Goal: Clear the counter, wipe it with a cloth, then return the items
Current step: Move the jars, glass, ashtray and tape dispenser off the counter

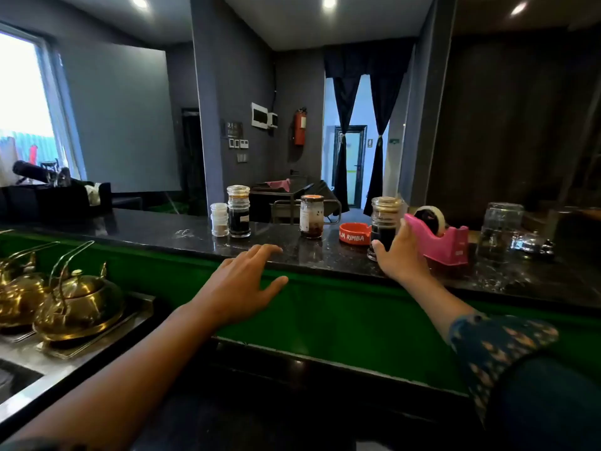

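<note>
My right hand (398,255) grips a dark jar (384,222) on the black surface (162,232); my left hand (242,284) rests spread, fingers apart, at its edge.

Grey walls (130,118); dark curtains (361,125); ceiling spotlights (329,1).

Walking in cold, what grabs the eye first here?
Probably the pink tape dispenser at the right of the black counter, with the right hand gripping a dark jar beside it. Next, an orange ashtray left of that jar, and two brass kettles at lower left.
</note>
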